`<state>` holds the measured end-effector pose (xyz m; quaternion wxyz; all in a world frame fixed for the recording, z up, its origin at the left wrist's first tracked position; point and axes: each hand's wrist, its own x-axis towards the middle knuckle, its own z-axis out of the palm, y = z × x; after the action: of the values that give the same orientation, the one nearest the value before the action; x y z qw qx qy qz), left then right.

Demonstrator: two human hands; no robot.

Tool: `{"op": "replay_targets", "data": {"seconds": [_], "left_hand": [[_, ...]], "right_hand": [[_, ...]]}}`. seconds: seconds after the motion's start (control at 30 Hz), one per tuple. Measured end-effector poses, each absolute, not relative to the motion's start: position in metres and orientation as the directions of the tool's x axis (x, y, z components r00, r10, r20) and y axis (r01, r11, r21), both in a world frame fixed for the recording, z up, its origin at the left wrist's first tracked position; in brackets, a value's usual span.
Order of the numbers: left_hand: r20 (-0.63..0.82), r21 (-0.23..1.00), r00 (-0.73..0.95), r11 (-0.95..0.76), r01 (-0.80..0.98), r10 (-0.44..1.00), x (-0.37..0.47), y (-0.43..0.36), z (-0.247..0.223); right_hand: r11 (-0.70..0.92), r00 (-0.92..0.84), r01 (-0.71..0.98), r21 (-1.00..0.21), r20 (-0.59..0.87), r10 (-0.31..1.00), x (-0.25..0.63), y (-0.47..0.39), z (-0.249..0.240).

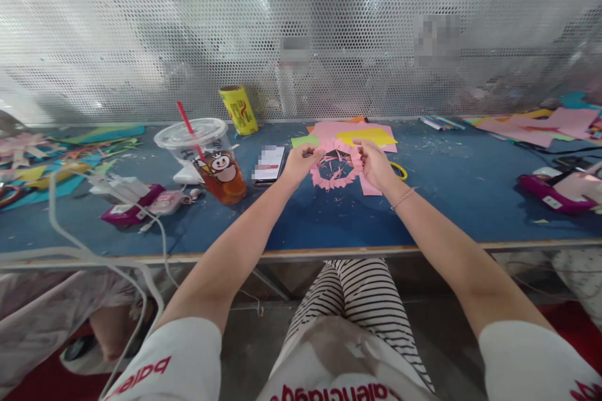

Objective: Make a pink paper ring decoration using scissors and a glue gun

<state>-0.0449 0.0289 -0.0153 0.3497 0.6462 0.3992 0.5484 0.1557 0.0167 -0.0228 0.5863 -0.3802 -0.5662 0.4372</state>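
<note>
A pink paper ring [336, 184] with a fringed, pleated edge is held up over the blue table. My left hand [303, 160] pinches its left rim between thumb and fingers. On the opposite side, my right hand [372, 163] grips the right rim. Through the ring's opening, small pink paper scraps [335, 169] show on the tabletop. Behind the ring lie pink paper sheets [324, 130] and a yellow sheet [371, 136], with a bit of green paper [305, 140] at their left. A yellow ring-shaped thing [399, 170], perhaps a scissors handle, sits beside my right hand, partly hidden.
Left of my arms stand a lidded drink cup [221, 169] with a red straw, a phone [269, 165] and a yellow cylinder [239, 111]. White cables [54, 200] cross the left table edge. Power strips [136, 203] and coloured paper [540, 128] lie farther out. A perforated metal panel [301, 0] closes the back.
</note>
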Motion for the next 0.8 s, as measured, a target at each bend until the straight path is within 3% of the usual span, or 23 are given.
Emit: {"op": "replay_targets", "data": {"seconds": [0.1, 0.2, 0.4, 0.8], "left_hand": [[0.436, 0.891, 0.057, -0.44, 0.113, 0.898, -0.045, 0.031, -0.016], [0.389, 0.92, 0.059, -0.391, 0.033, 0.919, -0.045, 0.032, -0.017], [0.301, 0.953, 0.077, -0.296, -0.069, 0.951, -0.044, 0.033, -0.017], [0.139, 0.986, 0.164, -0.122, -0.111, 0.977, -0.04, 0.019, -0.008]], "right_hand": [[0.259, -0.001, -0.236, -0.937, 0.266, 0.964, 0.155, 0.017, -0.023], [0.251, -0.039, -0.277, -0.927, 0.272, 0.961, 0.155, 0.018, -0.023], [0.277, -0.104, -0.226, -0.934, 0.306, 0.946, 0.156, 0.018, -0.024], [0.255, -0.115, -0.18, -0.95, 0.278, 0.954, 0.156, 0.012, -0.024]]}}
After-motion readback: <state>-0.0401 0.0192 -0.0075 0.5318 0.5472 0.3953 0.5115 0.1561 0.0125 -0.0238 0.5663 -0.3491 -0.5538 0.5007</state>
